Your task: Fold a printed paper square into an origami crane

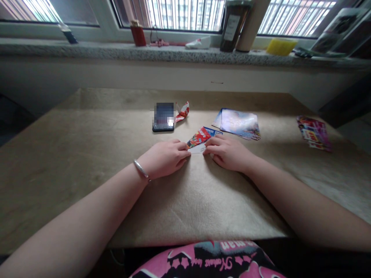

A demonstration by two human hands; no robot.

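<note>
A small colourful paper piece [201, 138], red and blue with a white edge, lies on the tan table cover [87, 154] in the middle. My left hand [164, 157], with a silver bracelet at the wrist, has its fingers curled and pinches the paper's left corner. My right hand [228, 152] presses curled fingers on the paper's right side. Both hands rest on the table with the paper between them.
A dark phone [164, 116] lies behind the hands, with a folded red and white paper piece [182, 111] beside it. A stack of glossy sheets [238, 122] lies to the right, colourful sheets [314, 133] at the far right. The windowsill [87, 48] holds jars and boxes.
</note>
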